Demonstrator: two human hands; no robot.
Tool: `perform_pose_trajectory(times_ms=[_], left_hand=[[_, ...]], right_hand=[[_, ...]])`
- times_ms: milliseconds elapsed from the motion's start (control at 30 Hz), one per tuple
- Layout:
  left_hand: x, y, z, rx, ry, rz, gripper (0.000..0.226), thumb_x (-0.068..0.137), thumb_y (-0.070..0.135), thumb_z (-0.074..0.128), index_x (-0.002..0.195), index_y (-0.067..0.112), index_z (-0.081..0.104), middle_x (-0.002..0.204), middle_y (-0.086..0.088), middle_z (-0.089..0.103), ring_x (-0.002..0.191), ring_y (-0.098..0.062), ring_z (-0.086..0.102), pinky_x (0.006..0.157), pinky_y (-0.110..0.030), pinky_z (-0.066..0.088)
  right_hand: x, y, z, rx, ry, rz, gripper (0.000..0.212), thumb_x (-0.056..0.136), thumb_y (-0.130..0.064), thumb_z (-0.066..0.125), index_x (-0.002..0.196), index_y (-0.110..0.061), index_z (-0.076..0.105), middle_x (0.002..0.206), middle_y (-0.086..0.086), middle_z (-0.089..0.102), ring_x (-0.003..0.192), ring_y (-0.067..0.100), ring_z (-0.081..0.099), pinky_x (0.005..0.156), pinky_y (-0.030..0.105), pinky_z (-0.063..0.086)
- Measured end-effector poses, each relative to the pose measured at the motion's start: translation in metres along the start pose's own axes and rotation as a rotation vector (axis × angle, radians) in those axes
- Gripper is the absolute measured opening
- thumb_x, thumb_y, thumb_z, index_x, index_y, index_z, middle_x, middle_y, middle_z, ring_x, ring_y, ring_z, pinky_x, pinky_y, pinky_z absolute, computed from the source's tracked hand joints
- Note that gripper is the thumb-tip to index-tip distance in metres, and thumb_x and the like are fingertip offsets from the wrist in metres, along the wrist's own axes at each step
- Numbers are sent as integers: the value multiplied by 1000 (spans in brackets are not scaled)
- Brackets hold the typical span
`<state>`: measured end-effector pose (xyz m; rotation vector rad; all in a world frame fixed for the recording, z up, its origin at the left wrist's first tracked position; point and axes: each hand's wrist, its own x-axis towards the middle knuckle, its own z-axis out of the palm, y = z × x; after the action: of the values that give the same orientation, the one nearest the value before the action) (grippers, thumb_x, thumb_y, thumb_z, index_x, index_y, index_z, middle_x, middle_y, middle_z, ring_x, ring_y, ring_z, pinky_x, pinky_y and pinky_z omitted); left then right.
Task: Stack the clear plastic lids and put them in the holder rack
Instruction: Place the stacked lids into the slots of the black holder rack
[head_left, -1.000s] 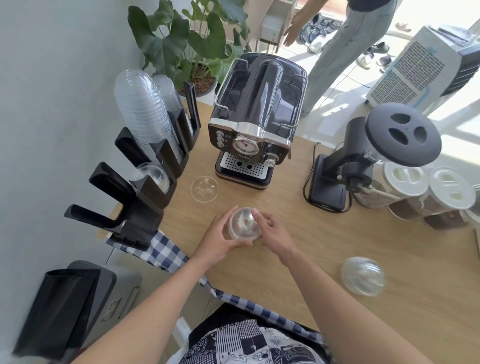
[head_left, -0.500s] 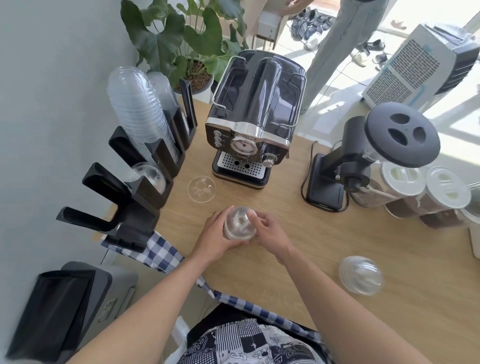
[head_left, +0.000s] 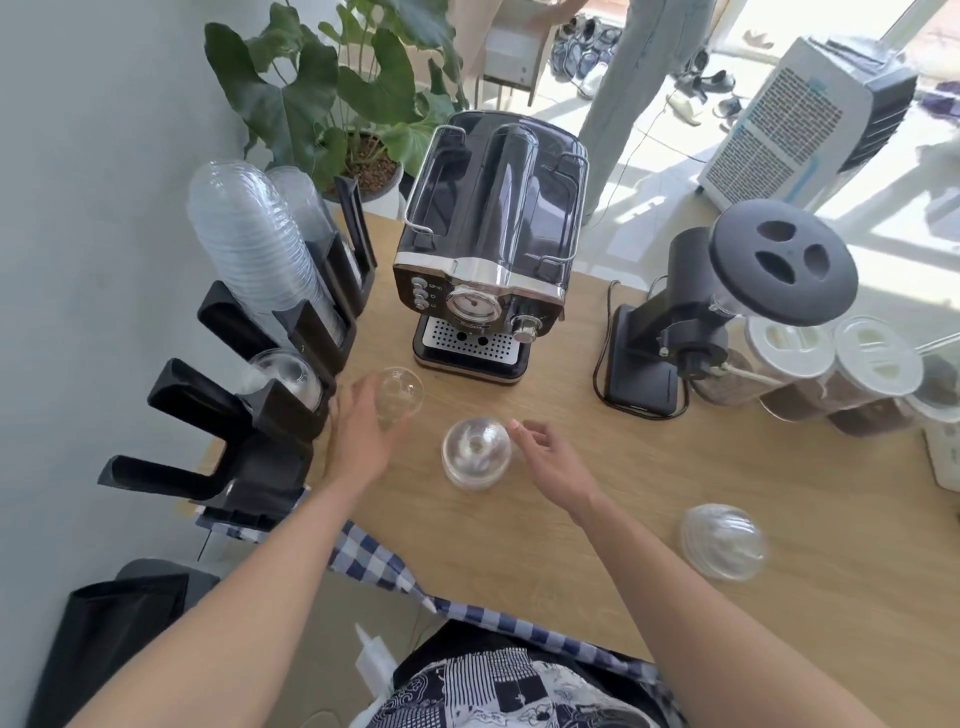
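Observation:
A small stack of clear dome lids (head_left: 475, 453) stands on the wooden counter (head_left: 675, 467) between my hands. My left hand (head_left: 363, 431) has its fingers spread at a single clear lid (head_left: 399, 392) lying near the black holder rack (head_left: 270, 415); a firm grip is not visible. My right hand (head_left: 550, 462) hovers just right of the stack, fingers loosely apart, holding nothing. Another clear lid stack (head_left: 723, 540) lies at the right front. The rack holds a tall column of lids (head_left: 249, 244) and one dome lid (head_left: 283, 376) in a lower slot.
A black espresso machine (head_left: 488, 249) stands behind the lids, a coffee grinder (head_left: 727, 301) and lidded jars (head_left: 831, 374) to the right. A potted plant (head_left: 337, 104) sits at the back left. Another person's legs (head_left: 623, 93) are on the floor beyond the counter.
Both hands have let go of the lid stack, which now rests on the counter. My left hand has moved left to the single lid by the rack; my right hand has drawn back slightly.

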<state>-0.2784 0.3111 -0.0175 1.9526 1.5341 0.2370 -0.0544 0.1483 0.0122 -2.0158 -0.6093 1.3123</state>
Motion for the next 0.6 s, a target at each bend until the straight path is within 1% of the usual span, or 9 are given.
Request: perform_pose_trajectory(times_ms=[67,100,167,200,300,367,467,533,600], left_hand=[[13,0,6,90,-91,-24,99,92,49,86,171,30,30,176,-5,31,164,-33,28,127,-61,38],[17,0,9,112,-116,-17,105,89,46,89,173,32,27,178,-5,28,166,-34,25,128,-62,35],[22,1,16,144,-123,17,105,87,38,93,171,31,30,177,-7,33,164,-35,28,128,-61,35],[24,3,18,152,-111,29,102,86,35,93,169,30,34,174,-8,37,161,-35,32,126,-60,37],[21,13,16,81,-86,2,95,85,32,95,164,26,42,167,-7,44,155,-34,41,122,-57,41],[14,24,8,0,-76,-15,91,89,43,90,165,25,42,166,-6,45,154,-31,43,122,-54,42],[-4,39,-9,-81,-30,7,91,91,65,79,163,24,44,162,-6,50,150,-29,48,122,-53,45],[-21,51,-20,-121,-24,38,90,90,67,79,162,26,45,159,-7,52,147,-27,50,120,-54,47],[-39,65,-28,-129,-31,88,87,90,61,84,161,27,46,156,-8,51,141,-23,51,116,-53,47]], right_hand=[[-1,5,-9,-91,57,-27,82,101,-72,61,163,-21,47,163,3,54,144,18,56,111,35,49],[-3,7,-15,-159,87,-40,77,103,-66,64,163,-21,47,164,3,53,147,20,54,113,33,46],[-7,12,-30,-302,124,-67,71,106,-56,66,164,-21,46,166,3,49,148,21,52,112,31,42],[-9,15,-40,-387,141,-81,69,107,-54,65,164,-21,45,165,3,49,146,23,53,112,33,43],[-19,24,-75,-728,241,-90,71,104,-60,63,164,-26,45,160,6,53,146,31,47,119,49,45],[-29,32,-100,-855,316,-44,77,99,-68,63,163,-30,45,159,6,52,148,33,43,121,55,40],[-46,48,-132,-927,367,75,96,86,-83,66,164,-34,40,162,6,45,152,34,37,126,63,30],[-59,61,-152,-936,320,197,113,78,-89,70,168,-33,31,168,9,35,156,36,31,127,68,25],[-73,74,-167,-912,246,297,127,72,-90,76,171,-31,22,171,13,27,159,39,27,126,70,28]])
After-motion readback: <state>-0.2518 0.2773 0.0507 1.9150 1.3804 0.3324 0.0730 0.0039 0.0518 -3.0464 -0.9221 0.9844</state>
